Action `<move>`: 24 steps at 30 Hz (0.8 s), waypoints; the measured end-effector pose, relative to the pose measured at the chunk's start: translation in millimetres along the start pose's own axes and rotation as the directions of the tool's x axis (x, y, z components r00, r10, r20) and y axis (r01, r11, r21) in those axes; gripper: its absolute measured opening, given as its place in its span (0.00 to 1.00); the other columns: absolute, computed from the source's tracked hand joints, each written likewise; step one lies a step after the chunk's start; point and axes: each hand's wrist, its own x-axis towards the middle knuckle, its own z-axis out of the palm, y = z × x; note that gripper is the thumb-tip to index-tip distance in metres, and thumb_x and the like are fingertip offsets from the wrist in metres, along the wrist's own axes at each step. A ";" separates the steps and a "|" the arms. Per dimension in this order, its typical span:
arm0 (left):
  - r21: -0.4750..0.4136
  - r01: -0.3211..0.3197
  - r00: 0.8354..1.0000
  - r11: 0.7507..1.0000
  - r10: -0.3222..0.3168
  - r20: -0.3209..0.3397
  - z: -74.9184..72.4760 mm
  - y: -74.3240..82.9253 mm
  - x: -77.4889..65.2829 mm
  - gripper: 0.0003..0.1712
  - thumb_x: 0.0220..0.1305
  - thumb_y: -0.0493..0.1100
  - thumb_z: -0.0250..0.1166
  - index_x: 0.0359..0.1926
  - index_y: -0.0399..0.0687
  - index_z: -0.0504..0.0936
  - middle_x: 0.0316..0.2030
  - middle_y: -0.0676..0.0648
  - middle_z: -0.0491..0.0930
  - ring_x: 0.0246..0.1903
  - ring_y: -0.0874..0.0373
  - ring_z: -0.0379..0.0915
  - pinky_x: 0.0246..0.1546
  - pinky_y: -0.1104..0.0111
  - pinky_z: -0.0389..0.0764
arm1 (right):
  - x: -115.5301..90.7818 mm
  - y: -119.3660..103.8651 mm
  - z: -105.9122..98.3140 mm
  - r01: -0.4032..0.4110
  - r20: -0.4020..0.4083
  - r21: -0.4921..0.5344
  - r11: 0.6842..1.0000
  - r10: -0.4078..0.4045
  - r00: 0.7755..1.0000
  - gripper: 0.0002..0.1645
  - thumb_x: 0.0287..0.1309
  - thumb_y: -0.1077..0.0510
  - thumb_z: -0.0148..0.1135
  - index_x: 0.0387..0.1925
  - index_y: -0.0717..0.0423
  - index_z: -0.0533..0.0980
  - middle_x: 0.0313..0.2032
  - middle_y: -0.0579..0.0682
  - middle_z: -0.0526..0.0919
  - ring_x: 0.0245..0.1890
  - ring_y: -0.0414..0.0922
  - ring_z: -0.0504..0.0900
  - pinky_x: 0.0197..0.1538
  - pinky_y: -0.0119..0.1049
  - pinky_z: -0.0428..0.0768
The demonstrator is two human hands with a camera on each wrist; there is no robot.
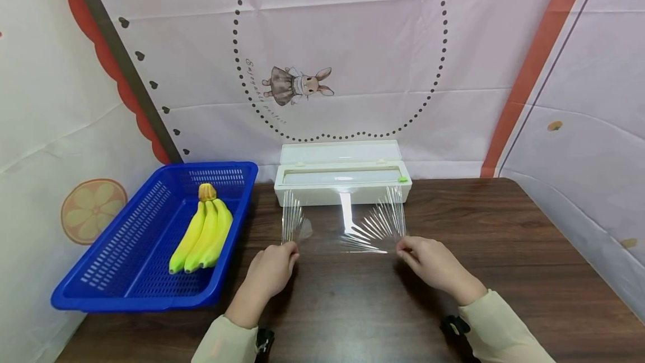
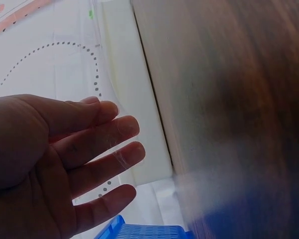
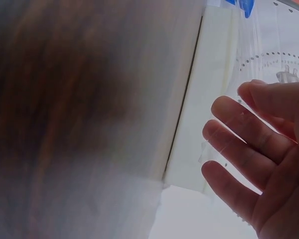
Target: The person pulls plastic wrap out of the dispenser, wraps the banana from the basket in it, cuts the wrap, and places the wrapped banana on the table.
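Note:
A sheet of clear plastic wrap [image 1: 322, 228] stretches from the white dispenser box [image 1: 342, 194] toward me, with creases fanning out near both front corners. My left hand [image 1: 272, 268] pinches its left corner between thumb and forefinger. At the right corner my right hand [image 1: 430, 262] pinches it the same way. In the left wrist view the other fingers [image 2: 107, 169] of that hand are spread, with a bit of film across them. The right wrist view shows the remaining fingers [image 3: 234, 142] loosely extended. The box's lid [image 1: 340, 152] stands raised at the back.
On the left a blue plastic basket [image 1: 221, 290] holds a bunch of yellow bananas [image 1: 204, 234]. A small green slider [image 1: 402, 179] sits at the box's right end. Behind the dark wooden table [image 1: 504, 240] hangs a printed cloth [image 1: 353, 43], and cloth also covers both sides.

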 end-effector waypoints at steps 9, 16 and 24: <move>-0.001 -0.009 1.000 1.000 0.009 0.001 0.6 -0.3 -4.5 0.04 0.63 0.43 0.62 0.31 0.51 0.80 0.24 0.51 0.81 0.24 0.56 0.77 0.27 0.61 0.76 | -2.1 -1.0 0.8 -0.013 0.014 0.008 1.000 0.013 1.000 0.03 0.59 0.59 0.61 0.30 0.49 0.79 0.28 0.38 0.81 0.28 0.34 0.77 0.33 0.36 0.77; -0.025 0.008 0.999 1.000 -0.007 0.043 -0.7 -0.1 -6.2 0.04 0.63 0.43 0.62 0.33 0.51 0.80 0.25 0.52 0.81 0.24 0.59 0.76 0.29 0.61 0.77 | -3.7 -1.6 2.4 -0.006 0.010 -0.010 1.000 0.006 1.000 0.03 0.58 0.58 0.62 0.30 0.48 0.79 0.27 0.38 0.81 0.28 0.34 0.78 0.33 0.36 0.77; -0.054 0.031 0.996 0.998 -0.026 0.090 -2.6 1.3 -7.3 0.04 0.64 0.43 0.61 0.33 0.51 0.81 0.24 0.53 0.80 0.22 0.61 0.73 0.27 0.63 0.76 | -5.3 -5.1 -0.8 -0.009 0.027 -0.020 1.000 0.009 1.000 0.03 0.59 0.58 0.61 0.30 0.48 0.79 0.27 0.37 0.81 0.26 0.32 0.76 0.31 0.35 0.75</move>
